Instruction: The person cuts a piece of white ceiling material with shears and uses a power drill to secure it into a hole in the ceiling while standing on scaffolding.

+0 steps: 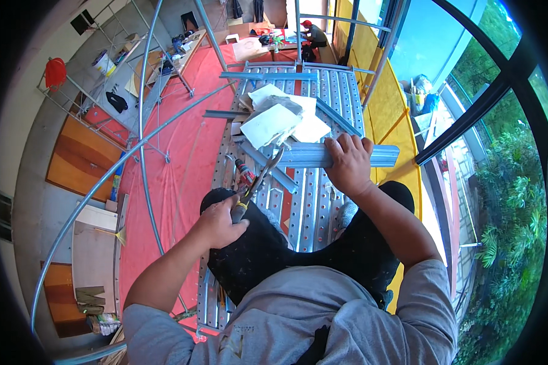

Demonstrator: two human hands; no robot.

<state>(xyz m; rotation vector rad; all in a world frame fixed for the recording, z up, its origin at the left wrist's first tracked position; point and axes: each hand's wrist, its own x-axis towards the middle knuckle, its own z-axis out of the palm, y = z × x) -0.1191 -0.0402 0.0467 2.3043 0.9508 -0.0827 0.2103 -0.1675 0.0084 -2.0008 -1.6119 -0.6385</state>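
Note:
My left hand (221, 222) is closed around the grey and yellow handles of metal snips (259, 182) above my left knee. The blades point up and reach the left end of a grey metal channel (298, 155); I cannot tell whether they touch it. My right hand (351, 161) grips that channel near its right end, fingers over the top. It lies crosswise in front of my knees. A red and black tool (245, 173), its kind unclear, lies just behind the snips. Broken white board pieces (273, 126) are piled beyond the channel.
I sit on a perforated metal scaffold platform (313, 222) with loose metal strips (337, 115) on it. Scaffold tubes (143, 143) cross at the left, above red floor sheeting (176, 152). Windows and a yellow ledge (388, 140) run along the right. Another person (314, 35) is far ahead.

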